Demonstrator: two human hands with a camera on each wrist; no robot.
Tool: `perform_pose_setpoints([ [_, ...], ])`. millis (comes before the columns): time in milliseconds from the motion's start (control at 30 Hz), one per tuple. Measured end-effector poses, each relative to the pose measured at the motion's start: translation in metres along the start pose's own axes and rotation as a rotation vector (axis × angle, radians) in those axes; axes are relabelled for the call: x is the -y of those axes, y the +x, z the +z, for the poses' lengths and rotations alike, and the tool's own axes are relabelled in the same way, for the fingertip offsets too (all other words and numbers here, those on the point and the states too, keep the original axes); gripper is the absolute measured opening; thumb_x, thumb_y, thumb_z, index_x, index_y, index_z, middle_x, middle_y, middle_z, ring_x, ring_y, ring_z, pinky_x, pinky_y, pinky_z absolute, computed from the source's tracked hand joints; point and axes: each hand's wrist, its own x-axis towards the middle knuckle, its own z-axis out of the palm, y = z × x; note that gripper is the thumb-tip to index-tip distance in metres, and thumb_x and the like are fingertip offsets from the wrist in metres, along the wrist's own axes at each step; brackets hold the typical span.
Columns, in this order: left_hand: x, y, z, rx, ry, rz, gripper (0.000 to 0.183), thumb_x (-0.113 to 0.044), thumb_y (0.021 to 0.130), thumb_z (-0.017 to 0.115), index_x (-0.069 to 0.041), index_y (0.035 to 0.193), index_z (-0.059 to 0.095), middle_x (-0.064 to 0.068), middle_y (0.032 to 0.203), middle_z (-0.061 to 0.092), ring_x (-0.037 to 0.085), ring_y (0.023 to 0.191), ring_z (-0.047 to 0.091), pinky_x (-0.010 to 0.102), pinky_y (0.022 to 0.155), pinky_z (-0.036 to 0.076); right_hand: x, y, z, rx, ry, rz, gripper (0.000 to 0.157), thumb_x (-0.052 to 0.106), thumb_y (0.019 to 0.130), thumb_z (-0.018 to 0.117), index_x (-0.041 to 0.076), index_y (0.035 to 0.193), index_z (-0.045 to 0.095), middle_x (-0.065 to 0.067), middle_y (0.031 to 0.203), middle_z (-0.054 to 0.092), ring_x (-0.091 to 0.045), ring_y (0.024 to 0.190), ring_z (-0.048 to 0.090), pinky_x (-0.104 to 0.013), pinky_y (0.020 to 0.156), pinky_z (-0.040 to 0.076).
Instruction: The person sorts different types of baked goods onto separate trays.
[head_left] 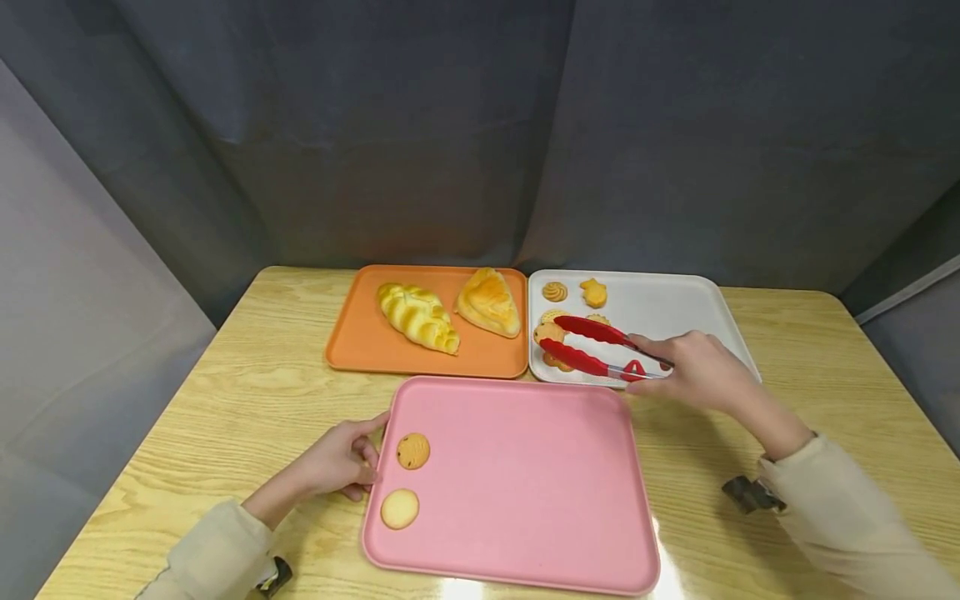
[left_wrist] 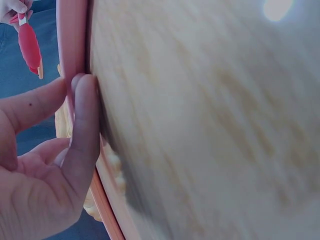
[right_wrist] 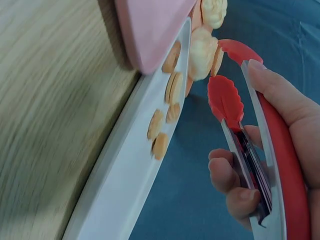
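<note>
My right hand (head_left: 701, 367) grips red-and-silver tongs (right_wrist: 287, 165) over the white tray (head_left: 667, 308). Pinched between the tong tips is a round cookie (right_wrist: 217, 61), held above the tray. Several other cookies lie there, among them a swirled cookie (head_left: 555, 291) and a notched one (head_left: 594, 292). With thumb and fingers, my left hand (left_wrist: 47, 165) pinches the left rim of the pink tray (head_left: 517, 483). On that tray's left side sit a dotted cookie (head_left: 413, 451) and a plain pale cookie (head_left: 400, 508), apart from each other.
Behind the pink tray is an orange tray (head_left: 360, 350), its right edge against the white one. It bears a braided bread (head_left: 418, 317) and a triangular pastry (head_left: 489, 303). All trays stand on a wooden table (head_left: 247, 375), with a dark curtain (head_left: 405, 133) along its back.
</note>
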Motion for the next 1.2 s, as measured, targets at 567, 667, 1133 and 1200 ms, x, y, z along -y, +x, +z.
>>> perform_pose_setpoints([
  [567, 0.005, 0.002, -0.001, 0.019, -0.02, 0.017, 0.082, 0.015, 0.073, 0.057, 0.0, 0.144, 0.018, 0.011, 0.069, 0.055, 0.017, 0.053, 0.051, 0.036, 0.042, 0.05, -0.034, -0.001, -0.013, 0.055, 0.027, 0.111, 0.076, 0.047, 0.073, 0.071, -0.002, 0.127, 0.051, 0.004, 0.05, 0.046, -0.015, 0.054, 0.033, -0.027, 0.047, 0.028],
  [667, 0.006, 0.002, -0.001, 0.018, -0.022, 0.019, 0.082, 0.014, 0.073, 0.058, 0.0, 0.144, 0.018, 0.011, 0.069, 0.055, 0.017, 0.053, 0.051, 0.036, 0.042, 0.05, -0.04, 0.0, -0.015, 0.057, 0.024, 0.135, 0.077, 0.047, 0.073, 0.071, -0.003, 0.127, 0.05, 0.001, 0.047, 0.043, -0.015, 0.051, 0.027, -0.027, 0.045, 0.025],
  [1133, 0.004, 0.002, -0.002, 0.02, -0.004, 0.018, 0.082, 0.014, 0.073, 0.058, 0.002, 0.143, 0.018, 0.01, 0.068, 0.055, 0.017, 0.053, 0.052, 0.035, 0.042, 0.05, -0.068, 0.006, -0.023, 0.107, -0.001, 0.256, 0.086, 0.053, 0.072, 0.068, -0.004, 0.131, 0.043, -0.004, 0.052, 0.044, -0.02, 0.055, 0.033, -0.029, 0.046, 0.028],
  [1200, 0.004, 0.001, -0.002, 0.021, -0.001, 0.018, 0.082, 0.014, 0.073, 0.058, 0.003, 0.143, 0.018, 0.01, 0.068, 0.055, 0.016, 0.053, 0.052, 0.034, 0.043, 0.05, -0.072, 0.008, -0.023, 0.108, -0.006, 0.266, 0.085, 0.053, 0.073, 0.068, -0.004, 0.131, 0.042, -0.004, 0.051, 0.043, -0.02, 0.053, 0.031, -0.029, 0.045, 0.027],
])
